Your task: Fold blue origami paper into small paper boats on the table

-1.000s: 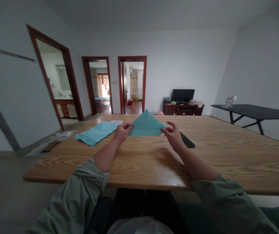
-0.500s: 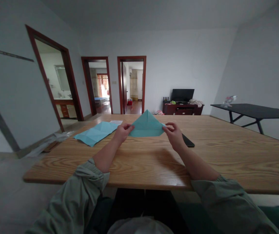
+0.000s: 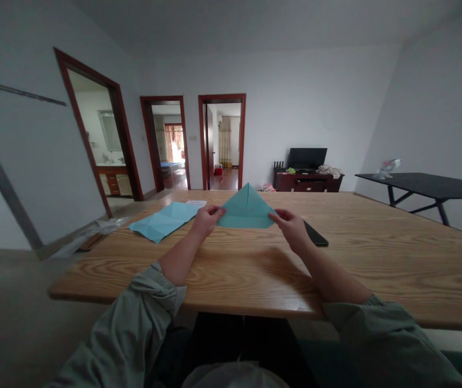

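A folded sheet of light blue paper (image 3: 247,209) is held up above the wooden table (image 3: 231,275). It has a pointed top, a short crease running down from the tip and a band along its lower edge. My left hand (image 3: 209,220) pinches its left corner between thumb and fingers. On the opposite side, my right hand (image 3: 289,225) grips the right corner the same way. A second blue sheet (image 3: 162,220), creased and spread out, lies on the table left of my left hand.
Beside my right hand lies a dark flat object (image 3: 315,234), perhaps a phone. A white paper slip (image 3: 196,203) lies behind the spread sheet. Farther off are a TV (image 3: 307,158) on a dark red cabinet (image 3: 309,182) and a black table (image 3: 428,184) at right.
The right fingers have closed more snugly on the paper's corner. The whole view has shifted slightly, while the folded paper stays held between both hands.
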### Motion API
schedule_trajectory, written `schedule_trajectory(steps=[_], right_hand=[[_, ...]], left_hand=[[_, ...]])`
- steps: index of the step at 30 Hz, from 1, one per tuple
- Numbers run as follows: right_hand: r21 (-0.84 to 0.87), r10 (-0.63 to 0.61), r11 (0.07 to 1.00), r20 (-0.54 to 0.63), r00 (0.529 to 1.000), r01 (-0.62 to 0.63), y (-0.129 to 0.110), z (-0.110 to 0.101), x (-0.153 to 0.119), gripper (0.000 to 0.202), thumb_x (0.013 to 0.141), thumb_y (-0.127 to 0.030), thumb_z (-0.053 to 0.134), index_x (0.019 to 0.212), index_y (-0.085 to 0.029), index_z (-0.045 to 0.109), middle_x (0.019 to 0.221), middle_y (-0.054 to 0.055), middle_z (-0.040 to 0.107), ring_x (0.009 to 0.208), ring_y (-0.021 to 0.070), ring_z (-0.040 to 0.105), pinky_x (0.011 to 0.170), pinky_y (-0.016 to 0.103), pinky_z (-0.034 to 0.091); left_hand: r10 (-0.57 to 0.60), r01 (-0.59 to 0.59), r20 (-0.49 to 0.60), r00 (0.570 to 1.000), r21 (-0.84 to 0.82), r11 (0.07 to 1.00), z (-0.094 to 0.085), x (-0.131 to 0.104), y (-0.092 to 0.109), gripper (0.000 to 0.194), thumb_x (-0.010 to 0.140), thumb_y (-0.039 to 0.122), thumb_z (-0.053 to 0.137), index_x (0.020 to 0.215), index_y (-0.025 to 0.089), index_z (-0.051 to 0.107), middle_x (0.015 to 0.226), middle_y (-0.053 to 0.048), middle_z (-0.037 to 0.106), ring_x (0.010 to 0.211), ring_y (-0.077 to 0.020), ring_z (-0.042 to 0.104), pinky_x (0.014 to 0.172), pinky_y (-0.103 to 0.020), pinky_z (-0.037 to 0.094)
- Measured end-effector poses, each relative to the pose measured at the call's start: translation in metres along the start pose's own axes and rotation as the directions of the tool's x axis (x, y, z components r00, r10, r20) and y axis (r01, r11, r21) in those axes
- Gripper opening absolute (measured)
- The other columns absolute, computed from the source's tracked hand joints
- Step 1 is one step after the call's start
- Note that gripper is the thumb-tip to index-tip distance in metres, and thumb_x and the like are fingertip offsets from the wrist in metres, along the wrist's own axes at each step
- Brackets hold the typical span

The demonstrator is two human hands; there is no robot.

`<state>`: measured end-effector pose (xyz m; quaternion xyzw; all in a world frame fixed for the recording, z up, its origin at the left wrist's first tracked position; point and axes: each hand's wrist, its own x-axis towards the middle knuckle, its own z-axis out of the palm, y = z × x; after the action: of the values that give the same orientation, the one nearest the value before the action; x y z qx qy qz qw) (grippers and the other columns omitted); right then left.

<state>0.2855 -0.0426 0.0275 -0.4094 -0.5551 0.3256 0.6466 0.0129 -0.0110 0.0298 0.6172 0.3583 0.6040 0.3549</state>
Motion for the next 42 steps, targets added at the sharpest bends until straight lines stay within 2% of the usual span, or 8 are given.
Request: schedule_trajectory(steps=[9, 12, 18, 23, 26, 31, 36, 42], right_hand=[[-0.12, 0.005, 0.993, -0.029, 1.0, -0.008, 0.003, -0.004, 0.001, 0.052, 0.065, -0.059, 0.069, 0.093, -0.015, 0.071, 0.073, 0.004, 0.066, 0.063, 0.0148, 0.053, 0.059, 0.029, 0.043], [-0.145, 0.031, 0.989, -0.003, 1.0, -0.031, 0.002, -0.004, 0.0, 0.052, 0.067, -0.061, 0.067, 0.091, -0.015, 0.072, 0.069, 0.003, 0.064, 0.061, 0.0143, 0.051, 0.056, 0.028, 0.041], [-0.186, 0.039, 0.983, 0.15, 0.988, -0.01, -0.005, -0.002, -0.005, 0.045, 0.069, -0.056, 0.067, 0.084, -0.014, 0.072, 0.074, 0.004, 0.067, 0.069, 0.0166, 0.055, 0.065, 0.028, 0.044], [-0.223, -0.006, 0.974, 0.178, 0.984, 0.046, -0.002, -0.005, -0.003, 0.044, 0.073, -0.057, 0.064, 0.089, -0.017, 0.073, 0.084, 0.004, 0.07, 0.08, 0.0201, 0.059, 0.076, 0.031, 0.045], [-0.225, -0.012, 0.973, 0.15, 0.989, 0.046, 0.0, -0.006, -0.002, 0.045, 0.072, -0.057, 0.065, 0.089, -0.016, 0.074, 0.081, 0.005, 0.07, 0.078, 0.0198, 0.06, 0.074, 0.03, 0.046], [-0.276, -0.01, 0.961, 0.089, 0.996, 0.034, 0.002, -0.007, 0.0, 0.052, 0.07, -0.06, 0.064, 0.091, -0.014, 0.073, 0.074, 0.005, 0.068, 0.068, 0.0187, 0.059, 0.063, 0.029, 0.046], [-0.42, -0.07, 0.902, 0.077, 0.995, 0.096, 0.005, -0.009, 0.002, 0.049, 0.074, -0.058, 0.061, 0.092, -0.014, 0.074, 0.075, 0.005, 0.069, 0.068, 0.019, 0.06, 0.06, 0.027, 0.045], [-0.424, 0.001, 0.905, 0.089, 0.996, 0.037, 0.001, -0.009, 0.0, 0.05, 0.078, -0.058, 0.057, 0.098, -0.015, 0.071, 0.05, 0.0, 0.058, 0.044, 0.0138, 0.053, 0.041, 0.023, 0.036]], left_hand=[[-0.024, 0.025, 0.01, 1.0, -0.022, 0.999, 0.002, -0.002, 0.005, 0.052, 0.057, 0.056, 0.076, 0.085, 0.012, 0.071, 0.077, -0.005, 0.07, 0.066, -0.0143, 0.06, 0.063, -0.025, 0.047], [-0.02, 0.02, 0.011, 1.0, -0.021, 1.0, 0.001, -0.002, 0.004, 0.05, 0.058, 0.054, 0.077, 0.085, 0.013, 0.072, 0.076, -0.004, 0.07, 0.066, -0.0142, 0.06, 0.063, -0.025, 0.047], [-0.016, 0.016, 0.016, 1.0, 0.007, 1.0, -0.001, -0.001, 0.003, 0.047, 0.061, 0.052, 0.076, 0.086, 0.013, 0.072, 0.077, -0.004, 0.07, 0.066, -0.0135, 0.059, 0.062, -0.024, 0.047], [-0.029, 0.029, 0.022, 0.999, 0.024, 0.999, 0.0, -0.004, 0.007, 0.048, 0.06, 0.053, 0.076, 0.086, 0.013, 0.072, 0.076, -0.004, 0.07, 0.066, -0.0145, 0.059, 0.061, -0.025, 0.047], [-0.02, 0.018, 0.036, 0.999, 0.047, 0.999, -0.001, -0.005, 0.008, 0.047, 0.062, 0.053, 0.074, 0.086, 0.013, 0.072, 0.074, -0.003, 0.069, 0.065, -0.014, 0.059, 0.062, -0.025, 0.046], [0.051, -0.057, 0.028, 0.998, 0.253, 0.966, -0.003, -0.004, 0.009, 0.043, 0.069, 0.054, 0.068, 0.082, 0.013, 0.072, 0.068, -0.002, 0.065, 0.061, -0.0124, 0.053, 0.059, -0.024, 0.04], [0.146, -0.154, 0.055, 0.988, 0.505, 0.849, -0.006, -0.005, 0.013, 0.04, 0.076, 0.053, 0.06, 0.076, 0.015, 0.072, 0.066, -0.001, 0.06, 0.063, -0.0125, 0.049, 0.06, -0.024, 0.036], [0.134, -0.188, 0.136, 0.982, 0.589, 0.786, -0.007, -0.004, 0.011, 0.041, 0.081, 0.051, 0.053, 0.077, 0.015, 0.071, 0.066, 0.0, 0.059, 0.062, -0.0123, 0.049, 0.059, -0.024, 0.035]])
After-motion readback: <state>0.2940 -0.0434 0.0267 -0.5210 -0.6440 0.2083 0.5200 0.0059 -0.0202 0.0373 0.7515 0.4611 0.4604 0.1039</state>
